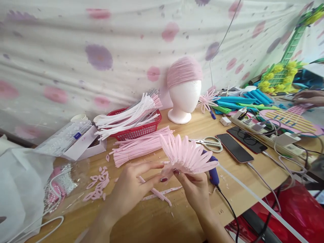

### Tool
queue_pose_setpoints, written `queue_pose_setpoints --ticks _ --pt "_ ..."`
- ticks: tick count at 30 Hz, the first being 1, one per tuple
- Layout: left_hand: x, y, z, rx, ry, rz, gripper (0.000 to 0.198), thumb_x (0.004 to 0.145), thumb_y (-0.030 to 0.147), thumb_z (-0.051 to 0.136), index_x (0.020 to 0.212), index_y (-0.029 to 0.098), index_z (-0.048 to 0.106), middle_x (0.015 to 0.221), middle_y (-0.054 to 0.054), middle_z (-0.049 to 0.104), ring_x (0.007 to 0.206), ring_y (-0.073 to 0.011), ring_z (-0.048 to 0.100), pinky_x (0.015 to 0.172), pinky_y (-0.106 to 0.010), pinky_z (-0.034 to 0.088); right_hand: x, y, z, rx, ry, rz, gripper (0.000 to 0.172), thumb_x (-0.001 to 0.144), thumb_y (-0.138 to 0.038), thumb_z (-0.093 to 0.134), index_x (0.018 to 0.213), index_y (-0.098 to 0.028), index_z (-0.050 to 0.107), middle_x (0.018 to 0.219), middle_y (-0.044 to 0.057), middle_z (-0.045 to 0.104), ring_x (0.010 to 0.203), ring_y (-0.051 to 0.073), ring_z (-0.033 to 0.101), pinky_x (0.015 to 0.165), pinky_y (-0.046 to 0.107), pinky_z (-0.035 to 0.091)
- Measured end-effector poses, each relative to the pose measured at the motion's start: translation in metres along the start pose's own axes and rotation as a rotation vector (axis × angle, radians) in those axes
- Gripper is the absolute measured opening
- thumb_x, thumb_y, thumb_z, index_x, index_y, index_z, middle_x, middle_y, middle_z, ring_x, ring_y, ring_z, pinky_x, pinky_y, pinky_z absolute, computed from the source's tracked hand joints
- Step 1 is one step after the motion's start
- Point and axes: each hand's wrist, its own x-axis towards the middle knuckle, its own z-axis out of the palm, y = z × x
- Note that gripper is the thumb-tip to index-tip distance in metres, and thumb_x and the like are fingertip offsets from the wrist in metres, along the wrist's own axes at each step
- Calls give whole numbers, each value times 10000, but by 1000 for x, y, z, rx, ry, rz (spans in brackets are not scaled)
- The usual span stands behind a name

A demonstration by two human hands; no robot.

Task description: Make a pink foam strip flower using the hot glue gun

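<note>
Floral-printed white fabric (131, 44) backs the wooden table (144, 226); right hand (194, 189) pinches pink looped-stem fan (186, 155); left hand (134, 184) adjoins it, grip unclear.

1. The wood-topped bench (141, 222) was light brown; directions ran from its middle.
2. Nine o'clock: small pink loops (97, 185) lay scattered.
3. Eleven: a red basket (138, 132) stood behind bundled pink stems (136, 148).
4. Twelve: a white mannequin head (185, 98) stood upright.
5. Two: scissors (214, 144) lay near two phones (234, 147), side by side.
6. Three: a blue glue gun (214, 172) lay partly hidden.
</note>
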Motion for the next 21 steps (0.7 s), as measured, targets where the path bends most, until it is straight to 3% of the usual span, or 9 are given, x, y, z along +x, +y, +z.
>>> queue_pose_setpoints --ticks 6,9,15,19,21 --pt "-10 3 25 -11 211 83 145 851 206 669 891 226 807 899 -28 812 807 -204 768 692 -250 602 0 -4 2 -39 -1 116 346 794 -291 713 474 -168 661 464 -14 559 469 114 467 451 213 395" --pt "-14 3 32 17 283 98 137 839 167 673 844 204 806 862 -34 812 766 -195 766 678 -240 594 -2 -5 1 -38 -36 151 343 799 -314 707 494 -166 654 485 -4 554 499 123 462 463 222 391" --pt "-22 5 41 70 295 120 171 862 142 641 831 212 794 771 -1 798 652 -167 732 617 -249 570 -6 -3 -2 11 -101 187 314 810 -307 682 527 -170 671 504 4 579 528 133 486 487 220 411" --pt "-35 4 44 83 334 63 127 840 179 687 906 238 779 862 1 803 775 -188 747 705 -270 595 -9 -3 -6 53 -149 213 315 806 -307 696 526 -163 684 478 -5 582 485 125 495 472 219 416" --pt "-46 4 46 41 404 27 225 832 219 715 1049 268 747 1016 -8 792 915 -204 744 791 -285 604 -13 -3 -9 80 -194 217 305 811 -296 702 536 -164 708 476 -5 613 467 129 530 484 221 442"
